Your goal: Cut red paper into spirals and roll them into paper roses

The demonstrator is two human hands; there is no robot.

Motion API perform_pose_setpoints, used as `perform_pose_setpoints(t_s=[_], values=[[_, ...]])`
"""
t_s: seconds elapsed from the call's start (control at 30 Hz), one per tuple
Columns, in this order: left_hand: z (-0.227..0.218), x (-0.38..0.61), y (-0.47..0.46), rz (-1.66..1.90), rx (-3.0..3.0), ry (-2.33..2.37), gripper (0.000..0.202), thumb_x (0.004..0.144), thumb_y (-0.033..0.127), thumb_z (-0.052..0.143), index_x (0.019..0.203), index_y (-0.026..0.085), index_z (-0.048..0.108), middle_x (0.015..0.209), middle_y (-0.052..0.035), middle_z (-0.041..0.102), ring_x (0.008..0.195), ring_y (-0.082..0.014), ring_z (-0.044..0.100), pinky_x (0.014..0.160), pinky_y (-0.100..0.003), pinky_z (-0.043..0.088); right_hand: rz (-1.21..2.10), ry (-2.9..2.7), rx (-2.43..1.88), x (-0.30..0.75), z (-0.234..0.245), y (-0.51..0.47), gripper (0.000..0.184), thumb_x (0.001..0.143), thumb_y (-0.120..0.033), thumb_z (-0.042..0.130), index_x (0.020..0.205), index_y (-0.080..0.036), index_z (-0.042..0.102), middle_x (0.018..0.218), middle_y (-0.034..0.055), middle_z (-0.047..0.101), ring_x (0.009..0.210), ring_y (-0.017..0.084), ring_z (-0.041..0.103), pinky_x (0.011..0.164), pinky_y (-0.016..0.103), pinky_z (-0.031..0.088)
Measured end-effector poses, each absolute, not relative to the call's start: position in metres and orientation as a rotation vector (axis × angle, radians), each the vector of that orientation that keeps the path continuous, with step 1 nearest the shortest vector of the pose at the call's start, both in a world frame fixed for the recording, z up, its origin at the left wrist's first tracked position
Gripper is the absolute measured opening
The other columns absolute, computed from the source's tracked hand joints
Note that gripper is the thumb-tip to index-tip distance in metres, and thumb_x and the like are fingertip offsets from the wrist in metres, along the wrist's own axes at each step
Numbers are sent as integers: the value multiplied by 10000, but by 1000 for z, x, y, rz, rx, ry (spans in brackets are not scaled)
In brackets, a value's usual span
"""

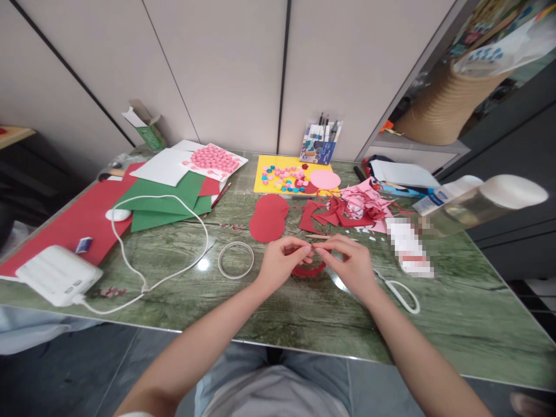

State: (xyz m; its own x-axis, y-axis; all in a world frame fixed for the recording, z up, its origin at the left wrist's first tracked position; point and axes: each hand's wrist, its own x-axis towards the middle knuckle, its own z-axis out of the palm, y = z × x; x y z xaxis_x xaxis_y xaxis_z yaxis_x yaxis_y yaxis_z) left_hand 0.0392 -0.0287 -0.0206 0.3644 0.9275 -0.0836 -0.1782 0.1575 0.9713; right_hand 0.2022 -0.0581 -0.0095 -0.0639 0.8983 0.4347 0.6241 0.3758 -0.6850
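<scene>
Above the front middle of the table, my left hand and my right hand meet with their fingertips pinched together. Between and below them shows a curved, ruffled piece of red paper, which both hands hold by its upper part; the fingers hide much of it. Just behind the hands lies a thin wooden stick. Red paper circles rest to the left of it. White-handled scissors lie by my right wrist, and a roll of tape lies flat left of my left hand.
Red and pink paper scraps pile up behind my right hand. A yellow sheet bears small coloured balls. Green paper, a white power bank with a looped cable, and a clear bottle stand or lie around.
</scene>
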Motion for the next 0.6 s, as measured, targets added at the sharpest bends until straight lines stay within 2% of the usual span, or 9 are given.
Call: perform_pose_setpoints(t_s=[0.33,0.6], values=[[-24,40,-30,960,1147,845,166,723,285,652,782,129,649,668,-29,680,600,-127,651,561,-210,496,412,-1766,-1338,204,-11,-58,76,772,-221,637,796,-229,709,740,25,675,719,175,608,698,325,474],[-23,41,-39,1043,1244,890,181,753,303,622,814,136,656,751,-51,694,680,-148,662,653,-250,522,376,-1749,-1331,204,-11,-58,73,766,-253,647,778,-233,716,726,23,680,708,178,614,679,323,478]])
